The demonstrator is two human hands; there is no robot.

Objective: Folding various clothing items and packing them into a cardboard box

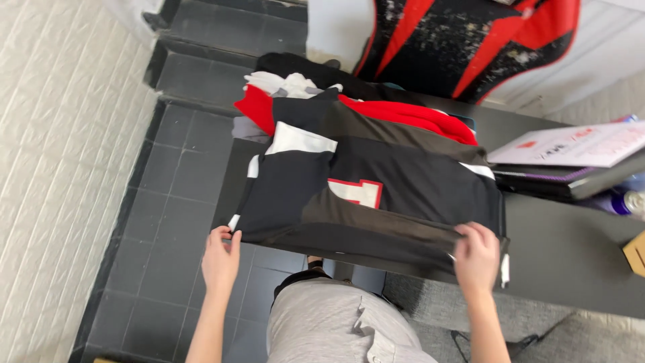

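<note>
Overhead, head view: left hand (220,259) pinches the near left corner of a black garment (376,195); right hand (476,257) grips its near right edge, fingers curled. Garment lies flat between hands on dark desk (571,249). Beyond it, red clothing (403,114); papers (571,144) far right.

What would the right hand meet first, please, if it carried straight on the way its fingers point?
The right hand already grips the near edge of the black garment, so it would slide up over that; beyond lies the red garment, probably next.
</note>
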